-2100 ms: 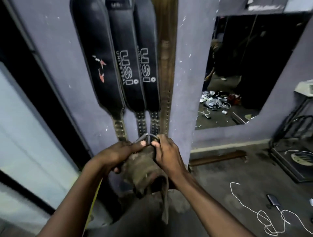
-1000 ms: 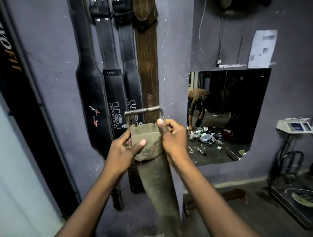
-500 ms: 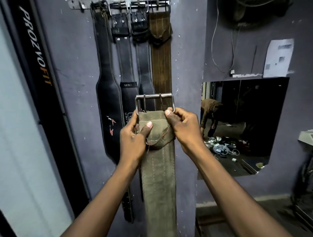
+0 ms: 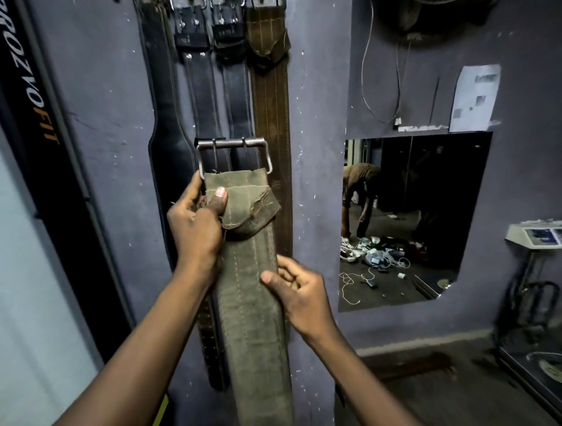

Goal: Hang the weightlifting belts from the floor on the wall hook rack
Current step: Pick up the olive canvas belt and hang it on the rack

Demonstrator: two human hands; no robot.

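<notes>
You are holding an olive-green weightlifting belt (image 4: 252, 304) upright against a purple wall (image 4: 100, 121), just in front of four belts already hanging there: three black belts (image 4: 200, 88) and one brown belt (image 4: 270, 100). Your left hand (image 4: 197, 231) is gripping the folded top of the green belt just under its steel buckle (image 4: 234, 155), thumb pressing on the front. Your right hand (image 4: 299, 292) is pinching the belt's right edge lower down, fingers curling around it.

Half a second ago both hands were clamping the fold at the buckle; now the right hand is sitting further down the strap, and the buckle is standing a little higher against the hanging belts. That suggests you are steadying the belt's length while the left hand gets ready to lift the buckle to the hook rack, whose hooks (image 4: 209, 3) are barely showing at the top edge. The belt is off the floor but not yet hung. To the right, a mirror (image 4: 425, 182) is reflecting a bending person.
</notes>
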